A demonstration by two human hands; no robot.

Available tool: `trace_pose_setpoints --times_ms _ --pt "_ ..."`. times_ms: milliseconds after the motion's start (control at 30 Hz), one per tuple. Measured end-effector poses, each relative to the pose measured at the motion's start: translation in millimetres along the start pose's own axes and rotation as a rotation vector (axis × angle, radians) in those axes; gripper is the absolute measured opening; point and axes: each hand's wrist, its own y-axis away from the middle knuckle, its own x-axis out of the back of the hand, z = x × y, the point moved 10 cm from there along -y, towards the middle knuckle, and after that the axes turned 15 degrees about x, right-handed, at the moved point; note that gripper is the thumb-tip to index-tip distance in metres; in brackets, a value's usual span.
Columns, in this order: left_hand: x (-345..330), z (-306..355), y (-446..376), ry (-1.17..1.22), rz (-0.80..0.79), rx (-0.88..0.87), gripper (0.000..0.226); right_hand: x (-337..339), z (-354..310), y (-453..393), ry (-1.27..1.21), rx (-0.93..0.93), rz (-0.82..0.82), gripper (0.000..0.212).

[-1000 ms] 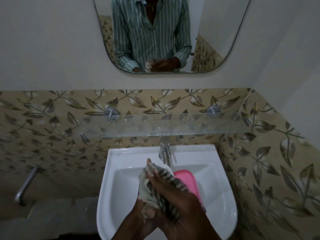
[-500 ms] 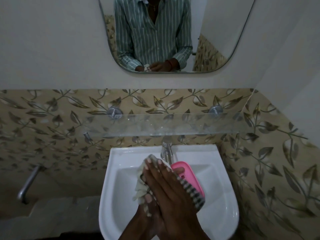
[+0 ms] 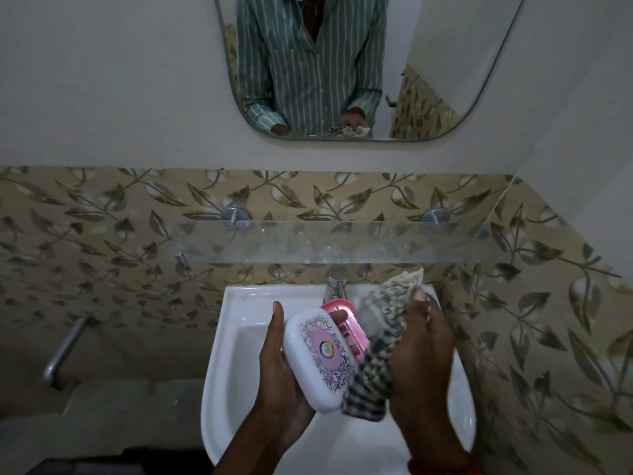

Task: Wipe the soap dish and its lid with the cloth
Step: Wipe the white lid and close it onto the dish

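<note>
Soap dish (image 3: 347,329) and lid (image 3: 320,358) held together above the white sink (image 3: 236,341), at about 6 o'clock in the head view. The lid is white, oval, with a pink and purple ornamental medallion on its upper face; it lies tilted, its long axis running from 11 o'clock to 5 o'clock. The pink dish shows at 1 o'clock of the lid, partly covered by it, with its ribbed inner face visible.

Left hand (image 3: 282,368): cupped under and around the lid, thumb along its 9 o'clock edge, fingertips emerging at the 12 o'clock end between lid and dish. It grasps the lid and seems also to carry the dish, though that contact is hidden.

Right hand (image 3: 423,358): closed around a checked cloth (image 3: 378,351), which is bunched into a long roll. The cloth lies against the 3 o'clock side of the dish and lid; its upper end rises past the fingertips toward 12 o'clock, its lower end hangs at 5 o'clock of the lid. An orange band shows at the wrist.

Surroundings: a chrome tap (image 3: 335,289) at the sink's 12 o'clock rim; a glass shelf (image 3: 308,241) above it on 2 round metal mounts; leaf-patterned tiles (image 3: 102,234) behind; a mirror (image 3: 445,80) at 12 o'clock reflecting a striped shirt and both hands; a metal pipe (image 3: 65,347) at 9 o'clock.
</note>
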Motion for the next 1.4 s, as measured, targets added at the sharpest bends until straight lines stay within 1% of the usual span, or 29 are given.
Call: trace_pose_setpoints --times_ms 33,67,100,133,200,233,300,333,400,467,533,633,667,767,833,933,1000,1067,1133,1200,1400 --pt "-20.5 -11.3 -7.1 0.073 -0.01 0.04 0.07 1.6 -5.8 -0.8 -0.002 -0.002 -0.049 0.029" --pt "-16.2 -16.7 -12.4 0.051 -0.013 0.075 0.079 1.7 -11.7 -0.1 0.022 0.023 -0.121 0.024" --pt "-23.9 -17.3 -13.2 0.032 -0.011 0.084 0.083 1.6 -18.3 2.6 0.086 0.061 -0.211 0.024" --pt "-21.7 -15.5 -16.9 0.047 -0.017 0.066 0.083 0.3 -21.6 8.5 0.185 0.099 -0.311 0.035" --pt "-16.1 -11.1 -18.8 0.019 -0.034 0.018 0.08 -7.1 -12.5 27.6 0.396 0.148 -0.542 0.068" --pt "-19.8 -14.1 -18.8 -0.028 -0.025 0.037 0.083 -13.2 -5.6 40.5 0.473 0.157 -0.657 0.079" --pt "-23.9 -22.6 -17.4 -0.1 -0.006 0.085 0.09 -24.9 6.9 60.9 0.565 0.214 -0.824 0.092" --pt "-18.4 -24.7 -19.9 -0.127 0.033 0.09 0.09 -28.0 10.0 64.7 0.572 0.237 -0.852 0.097" --pt "-18.3 -24.0 -20.7 -0.193 0.043 0.065 0.089 -27.7 13.9 62.9 0.552 0.257 -0.831 0.104" --pt "-18.0 -23.6 -20.5 -0.25 0.066 0.048 0.088 -24.4 13.7 59.6 0.551 0.276 -0.792 0.105" --pt "-18.7 -20.1 -20.3 -0.308 0.061 0.01 0.087 -21.8 10.5 57.8 0.545 0.305 -0.759 0.102" --pt "-14.2 -10.0 -20.8 -0.376 0.078 -0.044 0.088 -12.6 -1.3 47.5 0.488 0.34 -0.655 0.091" --pt "-15.0 -4.8 -18.9 -0.404 0.079 -0.089 0.083 -8.3 -4.2 43.0 0.471 0.334 -0.626 0.088" --pt "-19.6 13.9 -12.7 -0.521 0.115 -0.289 0.057 3.4 -8.4 31.8 0.449 0.333 -0.55 0.082" --pt "-22.3 20.5 -9.5 -0.529 0.12 -0.355 0.046 2.4 -4.7 32.5 0.46 0.311 -0.55 0.083" --pt "-17.3 17.6 -13.3 -0.531 0.152 -0.352 0.041 -4.0 11.1 39.8 0.53 0.281 -0.576 0.096" --pt "-13.5 11.5 -13.4 -0.518 0.173 -0.323 0.046 -8.4 15.9 41.8 0.576 0.29 -0.58 0.102" --pt "-7.7 3.7 -14.7 -0.451 0.181 -0.27 0.047 -12.5 17.4 42.0 0.626 0.292 -0.593 0.102" --pt "-5.4 -1.3 -14.0 -0.385 0.181 -0.229 0.036 -14.8 19.5 42.5 0.672 0.286 -0.613 0.104" --pt "-6.1 -2.9 -10.9 -0.356 0.176 -0.216 0.034 -15.1 19.3 43.1 0.693 0.31 -0.61 0.105" --pt "-6.3 -5.8 -9.6 -0.283 0.123 -0.197 0.031 -15.2 25.8 48.0 0.684 0.331 -0.632 0.098"
